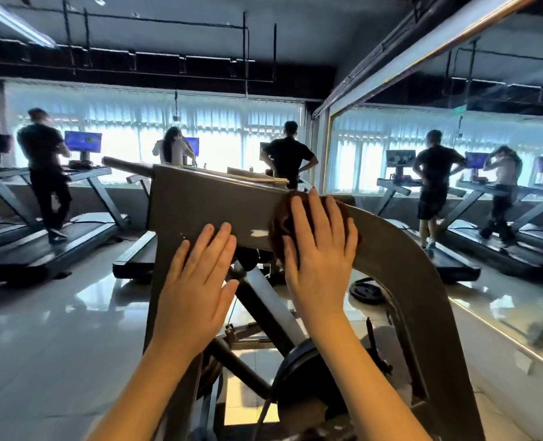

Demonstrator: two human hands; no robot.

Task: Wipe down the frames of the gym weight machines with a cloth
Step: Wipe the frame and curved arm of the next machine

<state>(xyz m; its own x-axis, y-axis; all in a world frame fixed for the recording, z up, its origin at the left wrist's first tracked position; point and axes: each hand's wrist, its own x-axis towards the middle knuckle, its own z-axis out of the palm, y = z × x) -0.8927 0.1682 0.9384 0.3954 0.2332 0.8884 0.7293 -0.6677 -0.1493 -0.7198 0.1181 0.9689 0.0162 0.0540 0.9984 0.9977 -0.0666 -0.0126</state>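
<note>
From my station, the biggest thing near the grip is the wall mirror (454, 138), up and to the right of my right hand and well apart from it. Beyond both hands a row of treadmills (25, 237) runs along the bright windows, with three people (291, 154) on them, backs turned.

Directly under both hands is the grey machine frame (200, 202). It is a broad flat beam that runs left from the grip and curves down on the right into a leg. Below the grip, between my forearms, a black weight plate (299, 370) sits on the machine. A second plate (367, 291) lies on the floor, down and right of my right hand.

My right hand (319, 249) lies flat with straight, spread fingers, pressing the brown cloth (279, 224) against the beam's face where the curve begins; nothing is clenched. My left hand (197, 281) is just beside it on the left, also flat and relaxed, its fingertips touching the beam and holding nothing. Between the hands, just left of the cloth, is a small white scuff (259, 233).
</note>
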